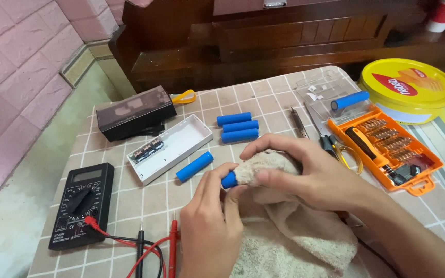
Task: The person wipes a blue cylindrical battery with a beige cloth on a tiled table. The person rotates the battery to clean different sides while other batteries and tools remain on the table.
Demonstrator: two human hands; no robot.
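**Inspector:** State the condition of your hands.

**Me:** My left hand (209,226) sits at lower centre of the frame, with thumb and fingers pinched on the exposed end of a blue cylindrical battery (228,180). My right hand (305,172) comes in from the lower right. It is closed around a beige towel (284,231) that wraps the rest of that battery. Both hands are therefore occupied, neither spread wide.

**Inspector:** Where is the battery located?

**Me:** At the centre of the frame, between my two hands. Only its left end shows; the remainder is hidden inside the towel. The towel trails down to the bottom edge.

**Inspector:** Report the surrounding items.

**Me:** A loose blue battery (194,166) lies just left of my hands, tilted. Three more blue batteries (238,127) lie stacked side by side above centre. A white open case (171,146) lies beside the loose battery, with a dark box (135,113) behind it at upper left. A black multimeter (82,205) sits at lower left, its red and black probes (155,249) lying along the bottom edge. An orange screwdriver kit (387,146) lies at right, with another blue battery (349,100) on its clear lid. A yellow round tin (408,87) stands at upper right. Everything rests on a checked tablecloth (263,95).
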